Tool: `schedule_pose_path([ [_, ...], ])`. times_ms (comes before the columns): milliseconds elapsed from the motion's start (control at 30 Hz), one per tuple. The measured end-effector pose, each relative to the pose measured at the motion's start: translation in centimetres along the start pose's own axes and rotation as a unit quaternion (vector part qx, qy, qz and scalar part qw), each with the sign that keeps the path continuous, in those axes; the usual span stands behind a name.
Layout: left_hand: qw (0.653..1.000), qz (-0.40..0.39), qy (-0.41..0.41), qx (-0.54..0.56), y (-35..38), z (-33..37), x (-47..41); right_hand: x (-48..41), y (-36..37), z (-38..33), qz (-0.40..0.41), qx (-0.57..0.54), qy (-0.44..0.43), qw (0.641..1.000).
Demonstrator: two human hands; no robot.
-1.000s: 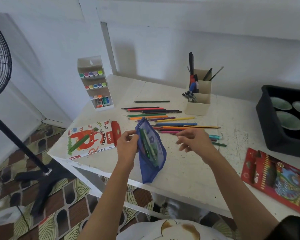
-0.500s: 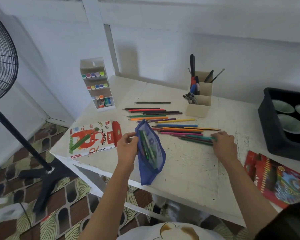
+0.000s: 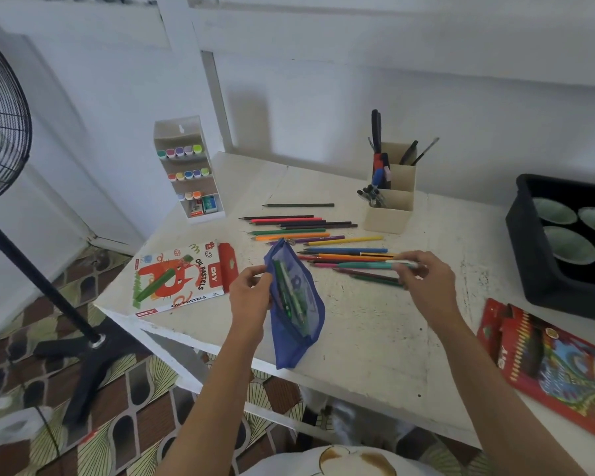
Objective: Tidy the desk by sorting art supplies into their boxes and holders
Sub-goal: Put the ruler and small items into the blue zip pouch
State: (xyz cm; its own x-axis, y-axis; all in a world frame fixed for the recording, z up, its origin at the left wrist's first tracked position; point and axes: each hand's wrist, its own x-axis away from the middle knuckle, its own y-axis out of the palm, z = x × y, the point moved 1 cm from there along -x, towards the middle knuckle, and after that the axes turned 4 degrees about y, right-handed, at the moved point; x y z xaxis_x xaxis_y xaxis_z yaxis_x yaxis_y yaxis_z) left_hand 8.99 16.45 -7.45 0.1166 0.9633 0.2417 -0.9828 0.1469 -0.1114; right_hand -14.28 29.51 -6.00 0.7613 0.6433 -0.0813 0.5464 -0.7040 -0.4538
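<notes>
Our left hand [image 3: 251,293] pinches the rim of the blue mesh pouch [image 3: 298,324] at the desk [image 3: 375,334] edge; our right hand [image 3: 426,283] has its grip pinching a teal pen [image 3: 364,265] over the coloured pencils [image 3: 344,250].

A scuffed white table [image 3: 375,338] holds loose coloured pencils [image 3: 299,223] mid-table, an oil pastels box [image 3: 182,276] near left, a marker rack [image 3: 189,166] far left, a pen holder [image 3: 390,207] behind, and a black tray [image 3: 529,255] and red pencil box [image 3: 557,365] on the right.

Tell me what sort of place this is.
Probably a home art or craft corner: a worn white desk strewn with coloured pencils, a marker rack and an oil pastels box, with a standing fan on patterned flooring beside it.
</notes>
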Motion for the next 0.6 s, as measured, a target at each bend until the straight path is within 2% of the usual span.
schedule_pose_path([
  [167,1.000,-0.002,-0.006,-0.001,0.2,-0.2,-0.1,3.1,2.6,-5.8,-0.055,-0.045,-0.169,0.983],
  [267,1.000,-0.001,-0.003,0.006,0.3,-0.1,-0.1,4.8,5.2,-6.4,-0.082,0.011,-0.275,0.958],
  [333,1.000,0.005,-0.002,0.012,0.3,-0.1,-0.1,5.6,7.1,-5.9,-0.100,0.094,-0.334,0.932],
  [400,1.000,0.010,-0.001,0.014,0.3,-0.1,-0.2,6.0,8.6,-5.6,-0.164,0.158,-0.319,0.920],
  [467,1.000,0.014,-0.002,0.015,0.2,-0.1,-0.2,6.1,9.2,-5.3,-0.255,0.188,-0.238,0.918],
  [533,1.000,0.017,-0.004,0.020,0.1,-0.2,-0.4,5.9,8.8,-5.2,-0.247,0.144,-0.232,0.930],
  [600,1.000,0.021,-0.006,0.022,0.0,-0.3,-0.6,4.8,7.9,-4.4,-0.178,0.097,-0.241,0.949],
])
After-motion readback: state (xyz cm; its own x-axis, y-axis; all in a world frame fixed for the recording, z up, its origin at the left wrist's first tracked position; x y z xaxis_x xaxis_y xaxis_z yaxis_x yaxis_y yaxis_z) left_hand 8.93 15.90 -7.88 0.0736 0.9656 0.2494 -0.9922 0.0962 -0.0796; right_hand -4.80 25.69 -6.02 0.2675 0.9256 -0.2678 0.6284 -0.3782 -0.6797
